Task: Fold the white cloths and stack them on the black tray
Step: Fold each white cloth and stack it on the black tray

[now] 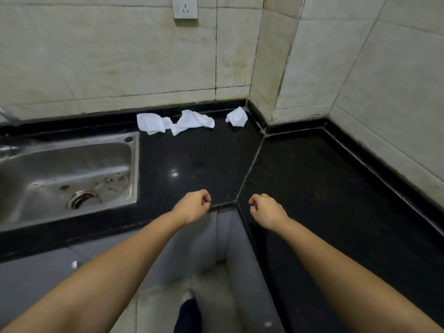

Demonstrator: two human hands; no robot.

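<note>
Three white cloths point(182, 122) lie crumpled, well beyond both hands' empty, curled fingers point(205, 199).

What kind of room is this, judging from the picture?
Most likely a small home kitchen corner. A steel sink is set into a black stone counter, the walls are tiled, and a wall socket sits above the counter.
</note>
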